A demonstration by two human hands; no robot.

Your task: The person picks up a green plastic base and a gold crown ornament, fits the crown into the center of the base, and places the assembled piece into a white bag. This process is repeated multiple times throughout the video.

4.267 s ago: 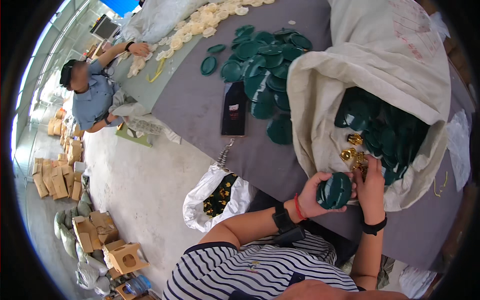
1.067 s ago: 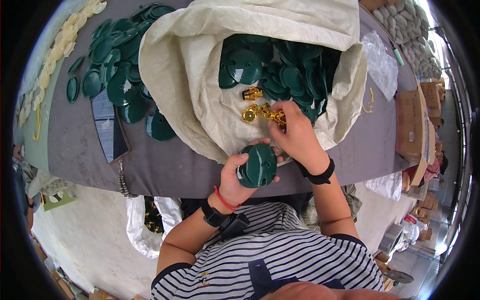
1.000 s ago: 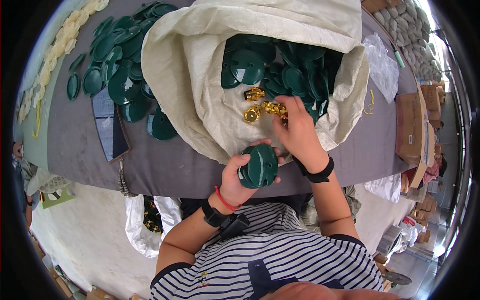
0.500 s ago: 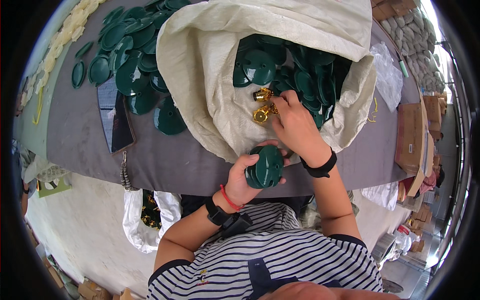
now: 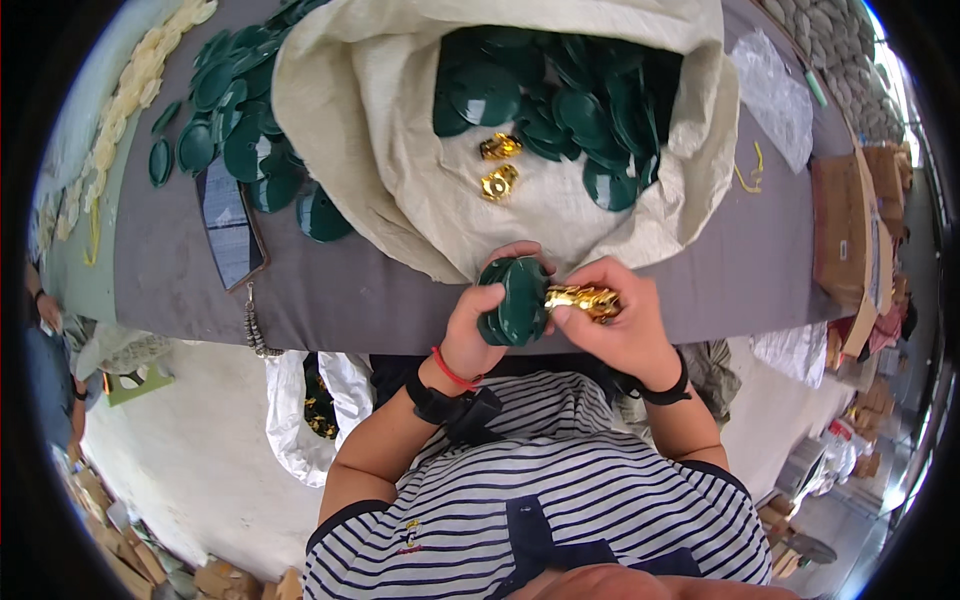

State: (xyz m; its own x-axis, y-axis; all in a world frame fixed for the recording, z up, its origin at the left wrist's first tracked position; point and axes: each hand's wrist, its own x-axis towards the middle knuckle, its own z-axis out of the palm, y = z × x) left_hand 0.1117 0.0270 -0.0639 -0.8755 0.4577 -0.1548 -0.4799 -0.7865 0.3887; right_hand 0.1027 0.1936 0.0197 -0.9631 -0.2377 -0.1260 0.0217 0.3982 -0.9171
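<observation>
My left hand is closed around a small stack of dark green round discs, held near the table's front edge. In my right hand, a shiny gold-coloured fitting is pinched between thumb and fingers, its end against or just beside the discs; I cannot tell whether they touch. Two more gold fittings, one behind the other, lie on the inner face of the open white woven sack. Deeper in the sack is a heap of green discs.
More green discs are piled left of the sack, beside a phone with a beaded strap. A clear plastic bag and a cardboard box are at the right. Below the table edge hangs a white bag with dark and gold pieces.
My right hand has come back from the sack toward the left hand, now with a gold fitting in it. The left hand still holds the discs. The whole view has shifted slightly.
</observation>
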